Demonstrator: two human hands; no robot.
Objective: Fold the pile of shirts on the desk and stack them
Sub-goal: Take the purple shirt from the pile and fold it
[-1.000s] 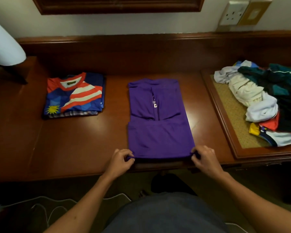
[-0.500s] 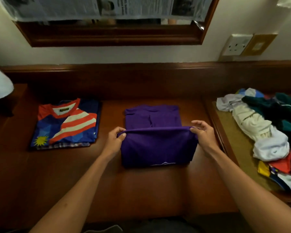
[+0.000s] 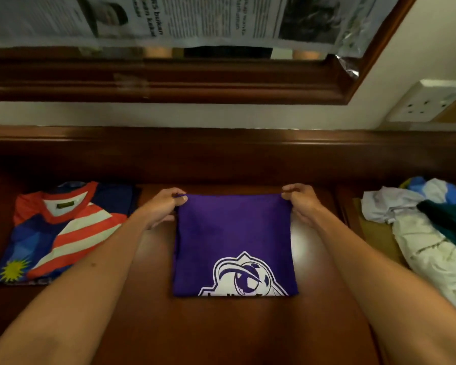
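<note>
Left of the left-hand fingers, a folded striped shirt (image 3: 55, 230) with a yellow star lies on the worktop (image 3: 221, 333); its green neck label is unreadable. The left hand (image 3: 161, 206) and right hand (image 3: 302, 202) each pinch a far corner of the folded purple shirt (image 3: 232, 238), flat between them, white crest nearest the person. Right of the right-hand fingers lies the unfolded pile (image 3: 427, 227). Above, newspaper (image 3: 195, 17) reads "bukan".

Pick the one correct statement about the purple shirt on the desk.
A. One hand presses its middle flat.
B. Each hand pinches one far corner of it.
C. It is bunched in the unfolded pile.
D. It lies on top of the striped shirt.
B: the left hand and right hand each pinch a far corner of the purple shirt, which lies flat on the desk.
</note>
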